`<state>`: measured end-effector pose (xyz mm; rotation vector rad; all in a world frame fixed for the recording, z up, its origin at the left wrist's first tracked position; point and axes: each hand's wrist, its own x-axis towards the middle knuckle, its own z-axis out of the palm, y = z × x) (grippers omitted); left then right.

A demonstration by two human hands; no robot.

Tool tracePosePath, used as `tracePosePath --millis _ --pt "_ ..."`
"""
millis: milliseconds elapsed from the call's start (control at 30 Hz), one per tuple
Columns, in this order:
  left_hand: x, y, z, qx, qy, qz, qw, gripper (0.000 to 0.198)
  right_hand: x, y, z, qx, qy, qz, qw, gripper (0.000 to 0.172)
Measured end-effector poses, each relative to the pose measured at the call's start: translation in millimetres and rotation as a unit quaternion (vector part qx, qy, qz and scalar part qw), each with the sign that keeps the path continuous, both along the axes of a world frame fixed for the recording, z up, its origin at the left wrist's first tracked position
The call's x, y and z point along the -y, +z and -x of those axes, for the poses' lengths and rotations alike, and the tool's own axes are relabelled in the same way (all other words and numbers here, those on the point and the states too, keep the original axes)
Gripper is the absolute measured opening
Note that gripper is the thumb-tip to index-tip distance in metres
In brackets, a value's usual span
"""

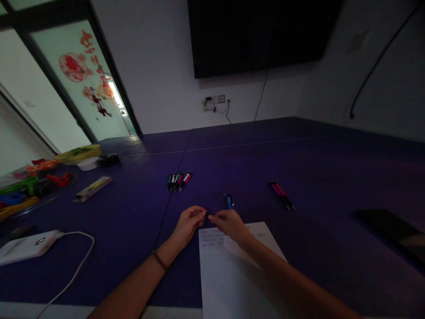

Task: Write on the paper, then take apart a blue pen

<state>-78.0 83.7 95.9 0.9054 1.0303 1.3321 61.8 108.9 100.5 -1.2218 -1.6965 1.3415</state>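
Note:
My left hand (192, 220) and my right hand (228, 221) meet with pinched fingertips over the top edge of a sheet of paper (232, 274) with handwriting on it. Between them is a small dark piece, too small to make out. Just beyond my right hand lie blue pen parts (229, 201). Farther off, a group of several pens (175, 181) rests on the purple table (139, 248). Two pink and purple pens (281, 195) lie to the right.
On the left are a white power bank (29, 246) with a cable, a long thin box (93, 189), a yellow basket (78, 153) and colourful items on a tray. A dark flat device (392, 230) lies at the right. A black screen (262, 35) hangs on the wall.

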Motion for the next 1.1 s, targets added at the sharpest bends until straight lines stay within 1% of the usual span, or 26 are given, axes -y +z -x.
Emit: tracePosePath --millis 100,167,233,333,433,567,667,767,867,900,933,967,1000,1033,1100 --pt "-0.3 0.2 1.7 0.003 0.004 -0.017 1.0 0.021 4.9 -3.5 2.8 -0.065 -0.037 0.069 0.995 0.042" --pt "-0.8 0.4 3.1 0.005 -0.01 -0.023 1.0 0.021 10.3 -3.4 6.7 -0.13 -0.046 0.126 0.982 0.046" --pt "-1.3 -0.3 4.4 -0.01 -0.035 -0.029 0.999 0.022 16.1 -1.8 9.8 -0.177 -0.058 0.156 0.97 0.047" --pt "-1.8 -2.8 5.2 -0.071 -0.06 -0.049 0.994 0.024 20.1 1.9 9.6 -0.199 -0.093 0.138 0.966 0.048" --pt "-1.8 -5.0 4.4 -0.144 -0.048 -0.07 0.986 0.025 16.4 4.4 5.8 -0.186 -0.126 0.129 0.966 0.05" --pt "-1.1 -4.9 2.1 -0.195 -0.038 -0.093 0.976 0.023 8.0 3.0 4.3 -0.207 -0.115 0.144 0.961 0.053" --pt "0.9 -2.7 1.2 -0.232 -0.032 -0.118 0.965 0.019 3.7 -1.4 6.2 -0.21 -0.11 0.122 0.964 0.054" --pt "5.0 0.0 1.9 -0.295 -0.02 -0.15 0.943 0.017 1.5 -6.1 7.3 -0.187 -0.097 0.074 0.975 0.055" --pt "9.4 1.9 3.3 -0.395 -0.005 -0.21 0.895 0.019 2.3 -7.6 6.9 -0.177 -0.079 0.047 0.98 0.055" --pt "10.4 2.2 3.6 -0.419 -0.002 -0.228 0.879 0.022 3.2 -7.4 6.6 -0.177 -0.074 0.045 0.98 0.054" --pt "10.9 2.1 3.6 -0.432 -0.001 -0.24 0.869 0.025 4.3 -7.1 6.2 -0.176 -0.071 0.042 0.981 0.054" --pt "11.0 1.8 3.5 -0.433 -0.002 -0.241 0.868 0.028 5.3 -6.7 5.6 -0.17 -0.068 0.035 0.983 0.053" --pt "10.7 1.3 3.0 -0.423 -0.002 -0.233 0.876 0.031 6.3 -6.4 4.9 -0.158 -0.065 0.023 0.985 0.052" --pt "10.0 0.5 2.4 -0.403 -0.004 -0.215 0.89 0.034 7.1 -6.1 3.9 -0.139 -0.062 0.006 0.988 0.051" --pt "8.2 -1.6 0.5 -0.334 -0.023 -0.163 0.928 0.038 7.9 -5.0 1.3 -0.085 -0.056 -0.053 0.993 0.049"
